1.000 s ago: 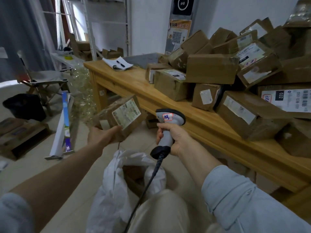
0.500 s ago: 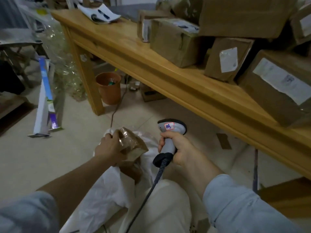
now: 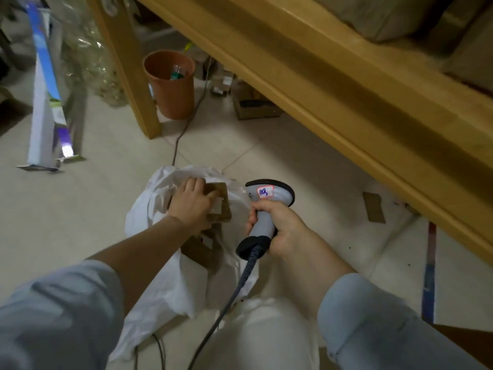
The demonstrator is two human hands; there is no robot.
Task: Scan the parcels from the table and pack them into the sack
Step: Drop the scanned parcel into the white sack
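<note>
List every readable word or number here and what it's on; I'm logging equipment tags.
"1103": handwritten in blue on the red-edged sticker on the scanner that the right hand grips; the last digit is uncertain.
blue-and-white box on the floor: print too blurred to read.
parcel that the left hand holds at the mouth of the sack: no legible label shows.

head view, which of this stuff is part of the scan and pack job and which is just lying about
Job: parcel held by the left hand, at the mouth of the white sack; scanner gripped by the right hand; table with more parcels.
Lying about: orange bin, long blue-and-white box, clear plastic wrap, small box under the table, cardboard scrap on the floor.
</note>
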